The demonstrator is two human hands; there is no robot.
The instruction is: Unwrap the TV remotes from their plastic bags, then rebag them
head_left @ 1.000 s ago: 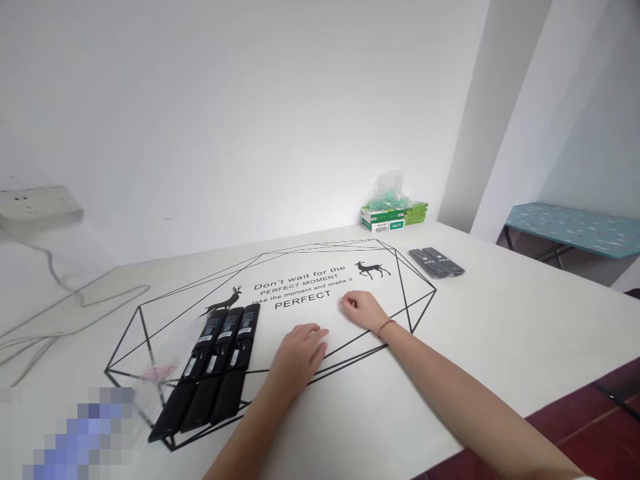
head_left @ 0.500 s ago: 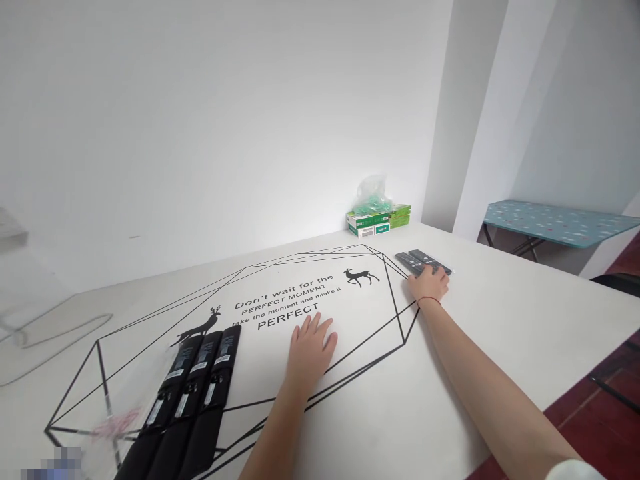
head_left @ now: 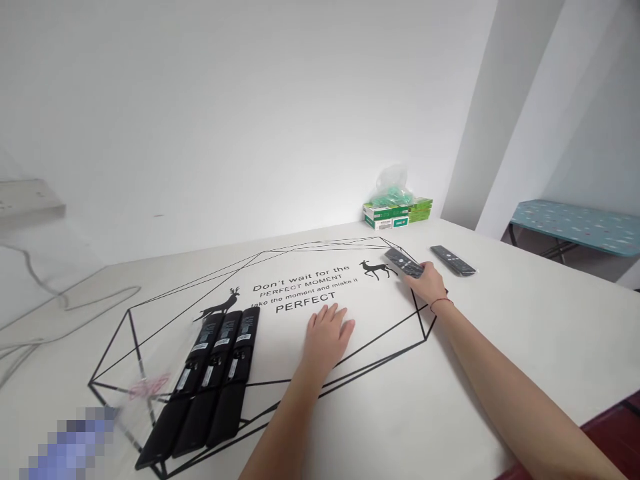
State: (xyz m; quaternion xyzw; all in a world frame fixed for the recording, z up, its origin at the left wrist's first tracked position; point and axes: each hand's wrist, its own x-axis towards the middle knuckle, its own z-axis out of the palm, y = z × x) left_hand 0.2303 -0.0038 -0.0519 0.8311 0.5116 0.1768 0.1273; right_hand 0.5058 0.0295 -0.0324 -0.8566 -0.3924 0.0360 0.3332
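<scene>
In the head view, the right hand (head_left: 429, 285) is closed on the near end of a slim black plastic remote control (head_left: 403, 262), held low over the white table (head_left: 500, 347) beside the printed deer. The left hand (head_left: 327, 331) lies flat on the table with the fingers spread and holds nothing. A second black remote (head_left: 453, 261) lies apart, to the right; three black remotes (head_left: 216, 373) lie side by side, touching, at the left; green cardboard boxes (head_left: 397, 212) stand by the wall. I judge the held remote light, stiff and rather smooth, so it may slip; a grip across its long edges near the middle seems safer than at the end.
</scene>
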